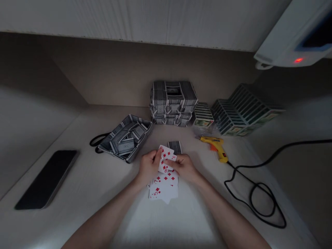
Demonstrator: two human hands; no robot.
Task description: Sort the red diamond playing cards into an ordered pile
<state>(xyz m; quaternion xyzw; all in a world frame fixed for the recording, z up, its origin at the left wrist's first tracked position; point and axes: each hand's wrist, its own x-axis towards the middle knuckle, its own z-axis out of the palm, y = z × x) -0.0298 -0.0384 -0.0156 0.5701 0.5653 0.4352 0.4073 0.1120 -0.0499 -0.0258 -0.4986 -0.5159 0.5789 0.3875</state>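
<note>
My left hand (pixel 149 167) pinches a playing card (pixel 163 166), an eight of diamonds, at its left side. My right hand (pixel 185 166) grips a second card at the right, overlapping the first, its thumb lying over the cards. Below the hands more diamond cards (pixel 168 190) lie face up in an overlapping pile, a seven and a five among them. Just beyond my fingers a face-down card (pixel 175 147) with a dark patterned back rests on the table.
A tray made of folded cards (pixel 127 157) holds loose cards. Behind stand a box built of cards (pixel 172 100) and stacked card packs (pixel 229 116). A yellow glue gun (pixel 216 145) with a looping black cord (pixel 259 221) lies right; a black phone (pixel 48 180) lies left.
</note>
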